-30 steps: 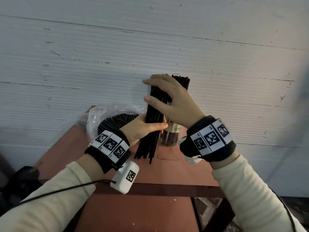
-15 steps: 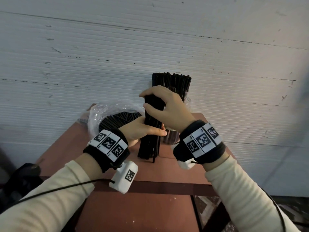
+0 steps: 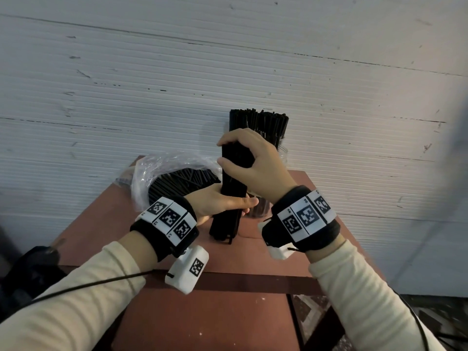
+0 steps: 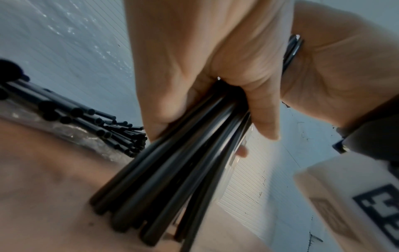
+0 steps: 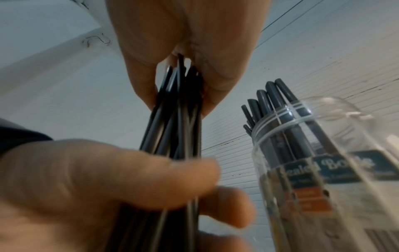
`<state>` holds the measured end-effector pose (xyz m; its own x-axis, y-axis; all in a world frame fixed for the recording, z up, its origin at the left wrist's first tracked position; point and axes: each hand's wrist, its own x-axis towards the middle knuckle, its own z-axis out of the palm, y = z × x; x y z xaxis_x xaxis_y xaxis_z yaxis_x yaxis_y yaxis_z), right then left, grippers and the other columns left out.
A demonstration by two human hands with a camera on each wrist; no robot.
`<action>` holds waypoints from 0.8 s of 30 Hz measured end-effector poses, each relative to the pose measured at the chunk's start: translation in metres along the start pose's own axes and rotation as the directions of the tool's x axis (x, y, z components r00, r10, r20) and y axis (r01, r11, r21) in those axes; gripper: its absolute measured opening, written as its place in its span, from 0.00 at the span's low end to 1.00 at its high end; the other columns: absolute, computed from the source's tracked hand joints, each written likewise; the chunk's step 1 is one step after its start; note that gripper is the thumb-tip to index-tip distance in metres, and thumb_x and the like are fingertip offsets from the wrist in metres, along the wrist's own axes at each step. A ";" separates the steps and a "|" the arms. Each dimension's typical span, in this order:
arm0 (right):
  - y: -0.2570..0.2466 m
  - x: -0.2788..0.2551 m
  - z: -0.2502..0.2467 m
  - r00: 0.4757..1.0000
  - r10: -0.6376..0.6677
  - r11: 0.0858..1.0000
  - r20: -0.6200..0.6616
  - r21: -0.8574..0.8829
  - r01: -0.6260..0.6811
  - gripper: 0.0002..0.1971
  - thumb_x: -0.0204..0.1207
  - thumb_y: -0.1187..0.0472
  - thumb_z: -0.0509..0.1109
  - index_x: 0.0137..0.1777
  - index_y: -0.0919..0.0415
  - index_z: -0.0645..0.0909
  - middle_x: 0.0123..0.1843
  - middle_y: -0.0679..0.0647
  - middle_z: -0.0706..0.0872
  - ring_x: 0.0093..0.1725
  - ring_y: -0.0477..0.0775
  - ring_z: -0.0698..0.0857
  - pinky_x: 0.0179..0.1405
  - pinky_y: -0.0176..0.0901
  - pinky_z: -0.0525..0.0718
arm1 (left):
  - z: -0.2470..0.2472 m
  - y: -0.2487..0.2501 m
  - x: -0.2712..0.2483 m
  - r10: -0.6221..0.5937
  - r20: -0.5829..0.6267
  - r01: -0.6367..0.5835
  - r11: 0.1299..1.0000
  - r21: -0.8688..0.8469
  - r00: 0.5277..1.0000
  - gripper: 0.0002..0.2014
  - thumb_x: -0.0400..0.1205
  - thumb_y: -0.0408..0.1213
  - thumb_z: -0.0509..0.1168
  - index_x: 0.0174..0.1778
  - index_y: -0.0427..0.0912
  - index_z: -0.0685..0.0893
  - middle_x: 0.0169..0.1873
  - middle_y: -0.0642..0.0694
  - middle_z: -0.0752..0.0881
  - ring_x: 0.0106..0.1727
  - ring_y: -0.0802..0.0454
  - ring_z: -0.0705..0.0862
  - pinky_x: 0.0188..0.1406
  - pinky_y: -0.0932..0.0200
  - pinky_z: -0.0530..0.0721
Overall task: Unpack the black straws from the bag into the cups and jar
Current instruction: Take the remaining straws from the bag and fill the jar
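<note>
Over the reddish worktop (image 3: 266, 252) we are standing a bundle of black straws (image 3: 229, 211) upright, left hand (image 3: 217, 202) clasping its lower half, right hand (image 3: 255, 164) curling round its top, clear bag (image 3: 162, 171) of straws lying behind-left, jar (image 5: 323, 170) holding more straws just beside right

Landmark = jar (image 3: 282, 154), far edge of table (image 3: 253, 252), against wall (image 3: 152, 97). Mouth packed w/ upright straws (image 3: 260, 122); little room in from above. Left of jar: plastic bag (image 3: 162, 171) of straws blocks far-left corner. In front of jar: both hands w/ held bundle (image 3: 233, 188), near touching. Nearer than that: bare tabletop, passable. Right of jar: narrow strip, then table edge.
</note>
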<state>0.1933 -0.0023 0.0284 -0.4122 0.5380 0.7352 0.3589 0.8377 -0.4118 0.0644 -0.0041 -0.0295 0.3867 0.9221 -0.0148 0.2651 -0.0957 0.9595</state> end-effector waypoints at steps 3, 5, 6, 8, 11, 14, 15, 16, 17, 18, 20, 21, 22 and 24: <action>-0.003 -0.003 -0.009 0.994 0.051 0.998 -0.095 0.040 -0.047 0.24 0.69 0.58 0.80 0.64 0.57 0.77 0.61 0.48 0.79 0.61 0.41 0.79 0.62 0.31 0.76 | 0.001 0.009 -0.006 0.068 -0.034 -0.067 0.996 0.053 0.997 0.13 0.81 0.47 0.69 0.47 0.39 0.85 0.37 0.45 0.83 0.44 0.51 0.83 0.60 0.51 0.81; -0.004 -0.007 -0.017 0.975 0.185 0.972 -0.121 0.166 -0.164 0.34 0.65 0.51 0.82 0.69 0.52 0.70 0.66 0.48 0.76 0.64 0.45 0.79 0.61 0.36 0.80 | 0.001 0.019 -0.012 0.148 -0.042 -0.146 0.988 0.058 0.988 0.10 0.82 0.46 0.69 0.42 0.43 0.83 0.34 0.49 0.82 0.42 0.51 0.81 0.58 0.50 0.82; -0.002 -0.010 -0.021 0.969 0.227 0.961 -0.102 0.185 -0.206 0.38 0.63 0.47 0.83 0.70 0.49 0.68 0.67 0.48 0.74 0.64 0.45 0.79 0.60 0.36 0.81 | -0.001 0.023 -0.014 0.179 -0.025 -0.177 0.981 0.076 0.984 0.09 0.82 0.44 0.68 0.41 0.43 0.82 0.33 0.50 0.81 0.42 0.51 0.81 0.55 0.52 0.83; -0.002 -0.014 -0.028 0.971 0.238 0.959 0.025 0.150 -0.239 0.39 0.59 0.39 0.81 0.68 0.47 0.71 0.67 0.52 0.74 0.63 0.45 0.79 0.57 0.34 0.82 | -0.001 0.033 -0.023 0.205 0.055 -0.211 0.969 0.132 0.977 0.07 0.83 0.39 0.66 0.41 0.40 0.82 0.32 0.54 0.82 0.40 0.55 0.82 0.48 0.59 0.83; -0.007 -0.018 -0.032 0.922 0.188 0.953 0.338 0.163 -0.254 0.27 0.63 0.48 0.84 0.57 0.61 0.83 0.54 0.56 0.85 0.51 0.46 0.85 0.46 0.36 0.83 | 0.001 0.045 -0.033 0.165 0.245 -0.222 0.949 0.225 0.955 0.11 0.83 0.33 0.67 0.37 0.53 0.84 0.32 0.60 0.85 0.40 0.64 0.84 0.45 0.68 0.81; -0.012 -0.024 -0.029 0.898 0.165 0.972 0.407 0.088 -0.218 0.10 0.70 0.59 0.80 0.50 0.56 0.86 0.40 0.40 0.87 0.44 0.36 0.86 0.43 0.25 0.80 | 0.004 0.045 -0.033 0.151 0.287 -0.221 0.948 0.229 0.946 0.09 0.81 0.31 0.69 0.41 0.51 0.87 0.38 0.54 0.87 0.47 0.60 0.85 0.52 0.68 0.82; -0.013 -0.026 -0.030 0.912 0.156 0.976 0.380 0.082 -0.201 0.06 0.72 0.61 0.79 0.46 0.58 0.86 0.38 0.43 0.87 0.41 0.37 0.86 0.40 0.25 0.80 | 0.005 0.042 -0.031 0.167 0.278 -0.230 0.949 0.215 0.946 0.03 0.80 0.29 0.70 0.46 0.41 0.87 0.42 0.45 0.88 0.50 0.55 0.86 0.56 0.65 0.83; -0.011 -0.026 -0.031 0.924 0.163 0.975 0.345 0.086 -0.204 0.04 0.72 0.63 0.78 0.44 0.61 0.86 0.36 0.46 0.87 0.38 0.39 0.86 0.38 0.25 0.80 | 0.006 0.040 -0.028 0.185 0.248 -0.239 0.948 0.210 0.951 0.07 0.79 0.29 0.71 0.51 0.33 0.85 0.47 0.37 0.88 0.53 0.49 0.86 0.61 0.59 0.84; -0.012 -0.026 -0.035 0.932 0.175 0.970 0.316 0.107 -0.218 0.04 0.73 0.65 0.77 0.43 0.64 0.85 0.35 0.48 0.86 0.36 0.40 0.85 0.36 0.26 0.80 | 0.009 0.040 -0.026 0.208 0.216 -0.251 0.947 0.200 0.954 0.12 0.78 0.30 0.73 0.56 0.30 0.84 0.51 0.33 0.87 0.57 0.44 0.86 0.64 0.53 0.83; -0.011 -0.025 -0.040 0.941 0.182 0.963 0.285 0.141 -0.229 0.04 0.73 0.66 0.76 0.42 0.65 0.84 0.35 0.51 0.87 0.37 0.41 0.86 0.38 0.28 0.81 | 0.011 0.038 -0.022 0.220 0.172 -0.250 0.953 0.174 0.960 0.16 0.77 0.32 0.75 0.59 0.31 0.83 0.53 0.32 0.87 0.58 0.41 0.86 0.63 0.50 0.84; -0.009 -0.019 -0.052 0.966 0.179 0.956 0.187 0.197 -0.215 0.03 0.74 0.67 0.76 0.42 0.66 0.84 0.36 0.52 0.87 0.39 0.43 0.87 0.40 0.33 0.83 | 0.014 0.039 -0.015 0.262 0.028 -0.264 0.959 0.109 0.965 0.25 0.73 0.37 0.79 0.65 0.41 0.80 0.55 0.38 0.87 0.56 0.44 0.87 0.54 0.57 0.88; -0.008 -0.016 -0.060 0.977 0.175 0.957 0.119 0.213 -0.198 0.03 0.74 0.68 0.75 0.41 0.66 0.83 0.35 0.49 0.86 0.37 0.41 0.86 0.39 0.31 0.82 | 0.014 0.038 -0.009 0.289 -0.067 -0.283 0.955 0.095 0.955 0.30 0.70 0.40 0.81 0.67 0.47 0.77 0.57 0.44 0.86 0.55 0.47 0.87 0.49 0.62 0.87; -0.006 -0.011 -0.068 0.983 0.181 0.955 0.040 0.230 -0.185 0.03 0.74 0.69 0.75 0.41 0.67 0.83 0.33 0.46 0.84 0.34 0.38 0.84 0.36 0.28 0.79 | 0.015 0.039 -0.004 0.320 -0.164 -0.301 0.945 0.129 0.933 0.35 0.67 0.45 0.82 0.67 0.53 0.72 0.57 0.50 0.83 0.55 0.52 0.86 0.48 0.65 0.83; -0.002 -0.001 -0.084 0.970 0.220 0.943 -0.106 0.278 -0.183 0.03 0.75 0.71 0.74 0.42 0.68 0.82 0.30 0.43 0.82 0.30 0.36 0.80 0.30 0.25 0.75 | 0.017 0.037 0.010 0.379 -0.303 -0.320 0.920 0.227 0.874 0.45 0.59 0.55 0.83 0.67 0.62 0.64 0.55 0.54 0.74 0.56 0.57 0.78 0.54 0.63 0.78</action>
<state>0.2634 -0.0121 0.0742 -0.2320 0.6960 0.6795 0.1812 0.7173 -0.6728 0.0934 -0.0048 0.0009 0.1709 0.8835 0.4361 0.3207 -0.4684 0.8233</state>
